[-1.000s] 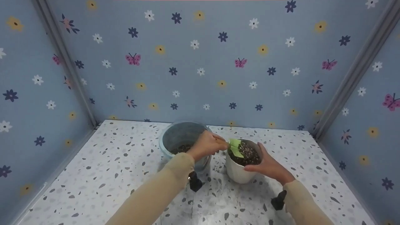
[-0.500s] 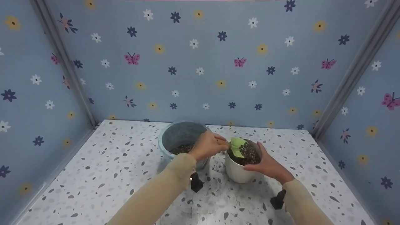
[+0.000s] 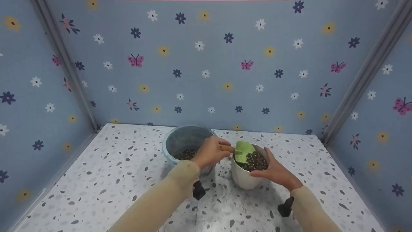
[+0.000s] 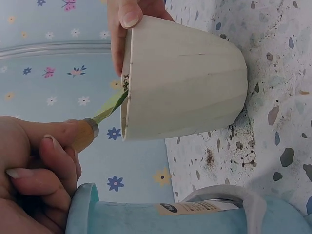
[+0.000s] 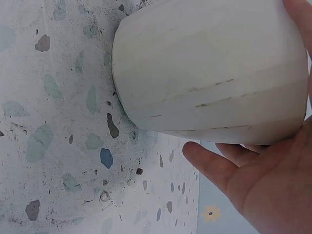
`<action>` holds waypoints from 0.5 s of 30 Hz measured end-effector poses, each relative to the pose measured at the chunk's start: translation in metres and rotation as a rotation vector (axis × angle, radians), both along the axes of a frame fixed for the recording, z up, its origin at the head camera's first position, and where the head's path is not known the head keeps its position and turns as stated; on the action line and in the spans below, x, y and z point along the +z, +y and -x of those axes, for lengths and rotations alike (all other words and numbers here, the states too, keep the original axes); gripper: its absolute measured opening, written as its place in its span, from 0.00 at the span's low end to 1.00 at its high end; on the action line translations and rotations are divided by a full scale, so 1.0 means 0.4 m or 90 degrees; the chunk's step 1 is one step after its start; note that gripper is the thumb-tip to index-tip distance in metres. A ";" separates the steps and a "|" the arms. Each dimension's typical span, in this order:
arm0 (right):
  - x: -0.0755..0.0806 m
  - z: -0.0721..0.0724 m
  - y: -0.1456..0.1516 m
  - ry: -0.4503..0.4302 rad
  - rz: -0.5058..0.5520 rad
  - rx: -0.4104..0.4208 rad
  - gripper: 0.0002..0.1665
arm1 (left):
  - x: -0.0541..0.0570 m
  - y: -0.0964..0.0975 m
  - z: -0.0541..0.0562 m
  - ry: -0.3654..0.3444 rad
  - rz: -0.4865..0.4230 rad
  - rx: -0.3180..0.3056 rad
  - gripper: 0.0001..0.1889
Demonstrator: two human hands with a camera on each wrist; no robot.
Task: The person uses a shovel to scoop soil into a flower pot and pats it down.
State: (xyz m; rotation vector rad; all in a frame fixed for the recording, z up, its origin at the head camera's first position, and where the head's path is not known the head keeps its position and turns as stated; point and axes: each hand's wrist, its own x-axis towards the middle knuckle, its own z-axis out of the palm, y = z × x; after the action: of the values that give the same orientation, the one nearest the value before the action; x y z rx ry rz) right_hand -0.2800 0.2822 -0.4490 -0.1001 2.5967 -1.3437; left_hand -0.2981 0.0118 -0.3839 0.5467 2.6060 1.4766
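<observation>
My left hand (image 3: 212, 151) grips the wooden handle of a small garden trowel (image 3: 244, 150) with a green blade. The blade leans over the left rim of a white flowerpot (image 3: 246, 178), its tip reaching inside. Dark, grainy soil (image 3: 257, 162) fills much of the pot. On the pot's right side, my right hand (image 3: 278, 170) holds the rim between thumb and fingers. Seen from the left wrist, the trowel's metal collar and blade edge enter the mouth of the upright pot. The right wrist view shows the pot's faceted wall with brown smudges, beside my spread fingers.
A light blue bucket (image 3: 165, 149) with some soil (image 3: 186, 155) at its bottom stands left of the pot, under my left forearm. In the left wrist view, a label (image 4: 195, 207) shows on its side. Soil crumbs lie on the speckled tabletop (image 3: 122, 180). Patterned walls surround it.
The trowel blade has turned over and risen a little, so more of its green face shows. Soil in the pot looks rearranged. My right hand and the pot stay nearly still.
</observation>
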 end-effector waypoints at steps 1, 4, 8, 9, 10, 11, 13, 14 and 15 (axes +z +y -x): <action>0.001 -0.001 0.000 0.003 0.000 0.001 0.81 | 0.000 0.000 -0.001 0.008 0.004 -0.001 0.17; 0.005 0.000 0.001 0.017 0.007 0.009 0.80 | 0.002 -0.001 -0.006 0.030 0.010 -0.001 0.17; 0.011 -0.002 0.001 0.016 0.012 0.016 0.79 | 0.001 -0.002 -0.010 0.056 0.029 0.007 0.18; 0.011 -0.003 0.000 0.014 0.011 0.017 0.79 | 0.000 -0.002 -0.011 0.063 0.034 0.009 0.18; 0.012 -0.004 0.000 0.011 0.007 0.018 0.79 | -0.002 -0.003 -0.011 0.067 0.036 0.012 0.18; 0.013 -0.006 -0.001 0.007 0.004 0.020 0.80 | -0.004 -0.003 -0.012 0.074 0.042 0.014 0.18; 0.018 -0.009 -0.003 -0.002 -0.008 0.028 0.80 | -0.008 -0.003 -0.012 0.091 0.055 0.016 0.18; 0.023 -0.010 -0.003 -0.006 -0.014 0.031 0.80 | -0.011 -0.003 -0.011 0.098 0.058 0.016 0.18; 0.028 -0.011 -0.003 -0.010 -0.022 0.036 0.80 | -0.013 -0.002 -0.011 0.108 0.060 0.015 0.17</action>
State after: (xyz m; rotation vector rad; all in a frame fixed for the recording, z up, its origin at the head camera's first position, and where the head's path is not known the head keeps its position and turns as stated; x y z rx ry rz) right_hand -0.2757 0.2809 -0.4380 -0.1558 2.5824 -1.2738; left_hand -0.2938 0.0109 -0.3891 0.6585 2.8029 1.3607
